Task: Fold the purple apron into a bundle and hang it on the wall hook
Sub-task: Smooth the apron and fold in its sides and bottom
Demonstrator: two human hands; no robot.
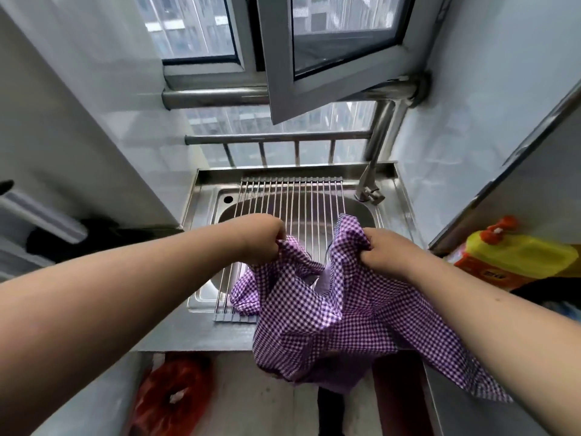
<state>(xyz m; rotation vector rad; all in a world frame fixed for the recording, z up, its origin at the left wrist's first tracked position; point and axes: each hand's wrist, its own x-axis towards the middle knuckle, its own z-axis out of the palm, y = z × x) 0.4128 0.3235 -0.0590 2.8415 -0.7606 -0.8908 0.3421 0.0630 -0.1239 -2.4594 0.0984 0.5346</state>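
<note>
left hand (262,240) is clutching one bunched edge of the apron (330,313) | right hand (388,253) is gripping another edge, fingers closed on cloth | apron is sagging between them, hanging over the sink (207,199) and its wire rack (283,199)

1. The crumpled cotton apron (330,313) is purple and white in a small gingham check, with a plain pale lilac patch showing in its folds
2. The stainless steel sink (207,196) and the roll-up wire rack (283,196) across it are silvery grey
3. The plastic jug (518,256) is yellow with an orange-red cap and an orange label
4. The crinkled plastic bag (169,391) on the floor is red
5. The wall tiles (490,99) are glossy white
</note>
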